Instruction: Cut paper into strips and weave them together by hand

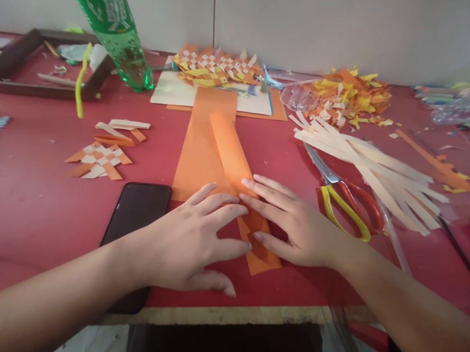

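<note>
A folded strip of orange paper lies slantwise on the red table in front of me. My right hand rests its spread fingertips along the strip's right side. On the left, my left hand is open over the near part of the strip, its fingertips at or just above the left edge. Beneath the strip's far end is a wider flat sheet of orange paper. A black phone lies partly hidden under my left forearm.
Scissors and cream paper strips lie to the right. Woven paper fish sit at left, more at the back on white sheets. A green bottle, dark frame and paper scraps stand or lie farther back.
</note>
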A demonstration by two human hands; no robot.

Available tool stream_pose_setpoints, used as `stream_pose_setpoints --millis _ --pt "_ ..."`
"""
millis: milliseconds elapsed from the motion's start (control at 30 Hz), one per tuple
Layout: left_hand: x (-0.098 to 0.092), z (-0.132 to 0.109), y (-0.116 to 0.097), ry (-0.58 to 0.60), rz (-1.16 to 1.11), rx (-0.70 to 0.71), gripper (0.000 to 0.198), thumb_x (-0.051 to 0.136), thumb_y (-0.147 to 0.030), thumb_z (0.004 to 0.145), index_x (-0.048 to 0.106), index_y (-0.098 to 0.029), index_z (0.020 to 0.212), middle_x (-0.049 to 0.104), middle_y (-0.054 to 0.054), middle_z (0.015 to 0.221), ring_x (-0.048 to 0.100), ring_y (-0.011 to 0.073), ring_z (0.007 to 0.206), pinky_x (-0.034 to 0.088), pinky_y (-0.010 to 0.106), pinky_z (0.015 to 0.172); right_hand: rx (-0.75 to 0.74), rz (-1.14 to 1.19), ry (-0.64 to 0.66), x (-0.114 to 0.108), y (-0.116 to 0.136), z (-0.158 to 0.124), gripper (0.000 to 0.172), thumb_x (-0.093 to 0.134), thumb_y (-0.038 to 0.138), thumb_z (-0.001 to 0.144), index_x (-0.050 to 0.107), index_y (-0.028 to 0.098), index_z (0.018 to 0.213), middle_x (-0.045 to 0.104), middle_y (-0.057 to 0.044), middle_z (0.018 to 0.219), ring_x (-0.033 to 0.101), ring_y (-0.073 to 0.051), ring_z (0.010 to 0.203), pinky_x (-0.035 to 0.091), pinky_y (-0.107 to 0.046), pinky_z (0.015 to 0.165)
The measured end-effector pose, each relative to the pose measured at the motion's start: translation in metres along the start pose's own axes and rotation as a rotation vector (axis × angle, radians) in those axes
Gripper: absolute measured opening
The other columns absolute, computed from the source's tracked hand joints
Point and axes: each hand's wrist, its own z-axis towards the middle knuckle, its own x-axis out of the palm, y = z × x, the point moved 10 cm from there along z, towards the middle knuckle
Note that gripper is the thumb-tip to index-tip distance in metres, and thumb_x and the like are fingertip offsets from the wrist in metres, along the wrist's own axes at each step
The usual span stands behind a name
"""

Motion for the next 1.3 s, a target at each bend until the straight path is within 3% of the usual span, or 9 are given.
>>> stream_pose_setpoints --millis 233,600,800,967,1067,1200,1300 --pt "0.000 -0.002 0.001 -0.001 -0.007 -0.007 0.051 0.050 -0.063 0.087 0.066 -0.028 0.120 0.053 0.018 0.130 0.040 0.0428 0.131 0.029 0.071 0.103 -0.001 -0.032 0.027 0.003 0.000 0.000 0.063 0.056 0.032 0.090 0.039 0.016 0.148 0.031 -0.011 0.158 0.023 -0.031 0.148 0.035 -0.054 0.114" --pt "-0.004 -0.002 0.000 -0.053 0.040 -0.007 0.062 0.053 -0.068 0.083 0.059 -0.026 0.129 0.057 0.017 0.127 0.046 0.0442 0.126 0.027 0.077 0.100 0.012 0.002 0.024 0.003 -0.002 0.000 0.065 0.057 0.028 0.089 0.036 0.021 0.150 0.030 -0.010 0.159 0.024 -0.031 0.147 0.035 -0.056 0.113" --pt "-0.003 -0.001 0.002 -0.083 0.035 -0.037 0.074 0.051 -0.073 0.079 0.059 -0.016 0.124 0.054 0.024 0.134 0.047 0.0441 0.127 0.020 0.078 0.104 0.004 -0.017 0.027 0.004 -0.001 0.000 0.063 0.055 0.030 0.090 0.039 0.014 0.148 0.034 -0.013 0.157 0.023 -0.031 0.147 0.035 -0.055 0.114" --pt "-0.002 -0.002 0.001 -0.056 0.006 -0.025 0.070 0.057 -0.074 0.075 0.062 -0.023 0.123 0.049 0.024 0.139 0.043 0.0467 0.130 0.015 0.081 0.101 0.002 0.017 0.007 0.002 -0.002 -0.002 0.069 0.055 0.031 0.090 0.030 0.014 0.152 0.034 -0.014 0.157 0.025 -0.030 0.147 0.036 -0.056 0.113" --pt "-0.001 -0.003 0.003 -0.029 -0.018 -0.043 0.069 0.057 -0.074 0.075 0.062 -0.026 0.124 0.049 0.022 0.139 0.041 0.0463 0.131 0.014 0.080 0.102 0.009 0.061 -0.065 -0.005 -0.005 -0.004 0.066 0.056 0.028 0.089 0.034 0.014 0.150 0.038 -0.014 0.155 0.031 -0.030 0.145 0.038 -0.055 0.112" --pt "-0.001 -0.002 0.005 0.000 -0.039 -0.070 0.075 0.056 -0.078 0.071 0.061 -0.028 0.126 0.048 0.020 0.142 0.039 0.0445 0.134 0.009 0.077 0.106 0.002 0.106 -0.234 -0.021 -0.009 -0.008 0.050 0.055 0.016 0.086 0.053 0.016 0.136 0.062 -0.013 0.134 0.052 -0.027 0.130 0.045 -0.051 0.108" --pt "0.001 -0.001 0.006 0.027 -0.040 -0.097 0.077 0.053 -0.081 0.071 0.061 -0.030 0.127 0.047 0.018 0.145 0.038 0.0424 0.136 0.005 0.074 0.108 -0.062 0.088 -0.310 -0.030 -0.002 -0.010 0.038 0.053 0.011 0.084 0.065 0.013 0.120 0.071 -0.013 0.119 0.065 -0.025 0.115 0.051 -0.047 0.103"
